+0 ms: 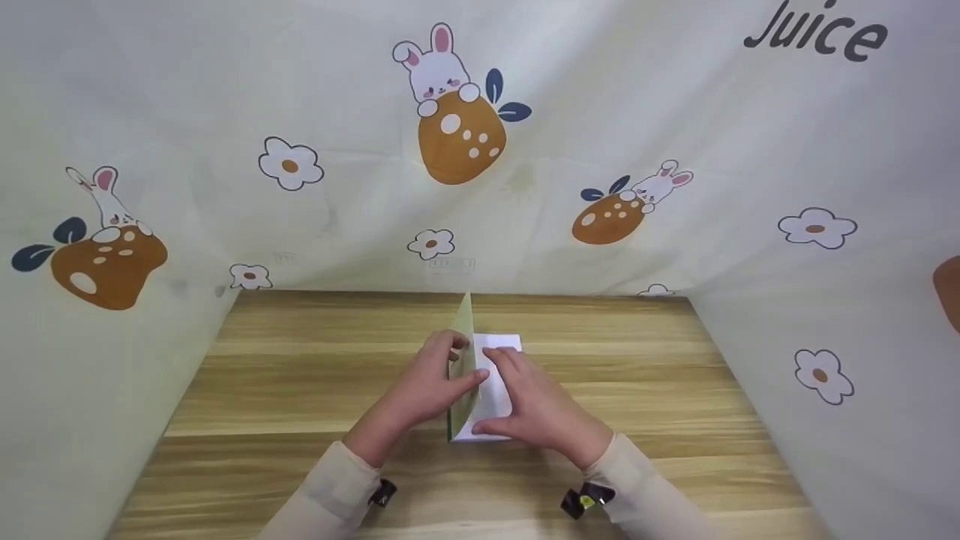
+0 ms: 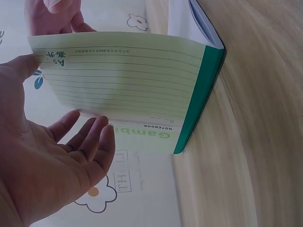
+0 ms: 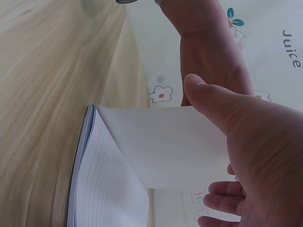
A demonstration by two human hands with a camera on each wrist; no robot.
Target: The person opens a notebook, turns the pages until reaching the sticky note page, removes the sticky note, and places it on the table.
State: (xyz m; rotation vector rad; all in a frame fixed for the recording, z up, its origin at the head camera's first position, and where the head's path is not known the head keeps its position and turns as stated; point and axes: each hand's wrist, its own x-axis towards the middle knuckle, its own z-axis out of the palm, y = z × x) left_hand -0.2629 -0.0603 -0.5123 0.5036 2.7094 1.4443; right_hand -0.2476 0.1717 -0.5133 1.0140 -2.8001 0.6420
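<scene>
A notebook with a pale green cover (image 2: 123,80) and a dark green spine (image 2: 196,104) lies partly opened, its cover standing nearly upright. My left hand (image 1: 431,379) is beside the cover's outer face. Its thumb reaches past the cover's free edge, and the fingers (image 2: 90,142) are loosely bent, with no firm grip visible. Over the white page (image 1: 495,390) my right hand (image 1: 544,405) is spread, thumb apart from the fingers. It holds nothing. In the right wrist view, the ruled page (image 3: 109,184) lies below the raised cover's plain inner side (image 3: 165,142).
The notebook rests on a wood-grain table (image 1: 300,360). A pale cloth (image 1: 337,225) printed with rabbits and flowers rises behind the table and along both sides. Black clips (image 1: 589,499) sit at the sleeve cuffs.
</scene>
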